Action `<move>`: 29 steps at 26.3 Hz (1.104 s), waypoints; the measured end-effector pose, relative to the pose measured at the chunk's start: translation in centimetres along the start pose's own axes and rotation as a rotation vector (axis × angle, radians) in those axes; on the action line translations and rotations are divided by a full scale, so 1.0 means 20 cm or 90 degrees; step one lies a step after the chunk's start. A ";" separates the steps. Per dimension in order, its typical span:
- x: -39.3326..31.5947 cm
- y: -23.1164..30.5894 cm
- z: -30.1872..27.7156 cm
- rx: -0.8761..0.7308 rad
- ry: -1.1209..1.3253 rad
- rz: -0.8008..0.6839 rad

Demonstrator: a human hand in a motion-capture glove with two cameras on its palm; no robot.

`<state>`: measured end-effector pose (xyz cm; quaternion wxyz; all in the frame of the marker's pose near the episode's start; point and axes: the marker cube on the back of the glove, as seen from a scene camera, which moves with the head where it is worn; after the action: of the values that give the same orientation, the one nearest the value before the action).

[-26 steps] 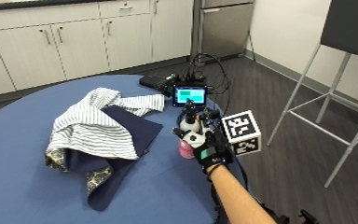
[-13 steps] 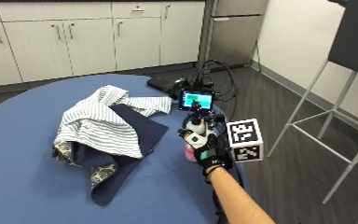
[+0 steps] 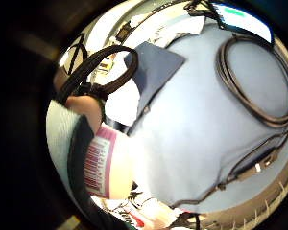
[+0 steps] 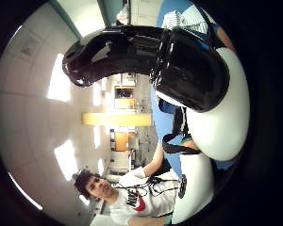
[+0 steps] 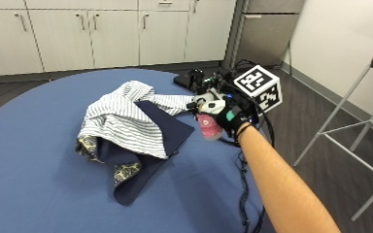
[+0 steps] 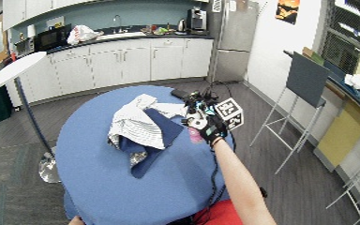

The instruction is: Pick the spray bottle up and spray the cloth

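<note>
Outside view: my right hand (image 5: 233,118), grip curled round the spray bottle (image 5: 207,127), holds it beside the cloth (image 5: 135,127) above the desk (image 5: 38,160); nozzle hard to make out.

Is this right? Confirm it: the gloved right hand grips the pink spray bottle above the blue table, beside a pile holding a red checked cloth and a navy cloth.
One detail is wrong. The cloth on the navy cloth is white with thin dark stripes, not red checked, as the outside view shows. The rest holds: the gloved right hand grips the pink spray bottle above the blue table, beside the pile.
</note>
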<state>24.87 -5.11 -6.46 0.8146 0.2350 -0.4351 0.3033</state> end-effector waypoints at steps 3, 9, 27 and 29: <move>-0.16 -0.04 -0.05 -0.023 0.050 0.004; -0.39 -0.08 -0.02 -0.055 0.159 0.024; -0.17 -0.07 0.07 -0.114 0.208 0.096; -0.18 -0.08 0.07 -0.116 0.216 0.094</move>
<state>23.55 -8.13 -8.98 0.8696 0.0734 -0.3331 0.3571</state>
